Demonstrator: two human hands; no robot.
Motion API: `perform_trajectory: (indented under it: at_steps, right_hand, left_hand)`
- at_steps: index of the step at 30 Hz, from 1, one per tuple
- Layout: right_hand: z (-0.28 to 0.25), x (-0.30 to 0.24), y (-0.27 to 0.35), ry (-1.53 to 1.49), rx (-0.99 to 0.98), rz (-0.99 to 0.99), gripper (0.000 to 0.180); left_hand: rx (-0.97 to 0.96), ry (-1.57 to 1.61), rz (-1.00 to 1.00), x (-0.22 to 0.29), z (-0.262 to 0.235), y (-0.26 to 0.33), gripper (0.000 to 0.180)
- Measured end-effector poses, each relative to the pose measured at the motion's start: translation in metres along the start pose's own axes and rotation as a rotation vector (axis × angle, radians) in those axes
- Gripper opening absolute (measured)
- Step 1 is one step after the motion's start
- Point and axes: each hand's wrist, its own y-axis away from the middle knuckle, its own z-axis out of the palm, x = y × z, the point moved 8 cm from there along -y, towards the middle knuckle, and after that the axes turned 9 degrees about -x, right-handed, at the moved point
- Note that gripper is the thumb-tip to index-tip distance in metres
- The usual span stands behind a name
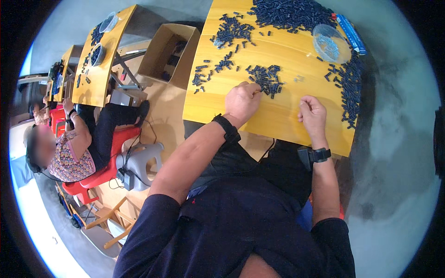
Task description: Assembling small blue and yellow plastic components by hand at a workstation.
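My left hand [242, 101] is closed, its fingertips pinched together at the near-left edge of a small pile of short black cylindrical pieces [265, 78]. Whatever it pinches is too small to make out. To its right, my right hand [312, 112] hovers over or rests on the yellow table [285, 121] with its fingers curled in; what they hold, if anything, is hidden. A few tiny pale pieces [299, 79] lie between the hands, a little farther off. A clear round tub [332, 44] with small light-blue bits stands beyond my right hand.
Black pieces form a large heap [292, 14] at the far edge, a smaller heap [232, 31] at far left and a band [351, 92] along the right edge. A blue box [351, 33] lies by the tub. Left are a cardboard box [155, 58] and a seated person [74, 153] at another table.
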Motion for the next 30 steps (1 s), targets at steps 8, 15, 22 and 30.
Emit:
perform_trajectory:
  at_steps: [8,15,22,30]
  right_hand:
    - [0.004,-0.006,0.002,-0.018,-0.022,-0.034,0.010]
    - [0.004,-0.009,0.003,0.035,-0.020,-0.051,0.009]
    - [0.004,-0.009,0.004,0.064,-0.015,-0.034,0.009]
    - [0.006,-0.015,0.004,0.055,-0.024,-0.063,0.006]
  left_hand:
    - [-0.033,-0.085,-0.019,0.004,0.008,-0.006,0.009]
    - [-0.052,-0.091,-0.027,0.006,0.009,-0.009,0.010]
    - [-0.105,-0.093,-0.058,0.007,0.012,-0.011,0.018]
    - [-0.107,-0.091,-0.088,0.009,0.012,-0.015,0.018]
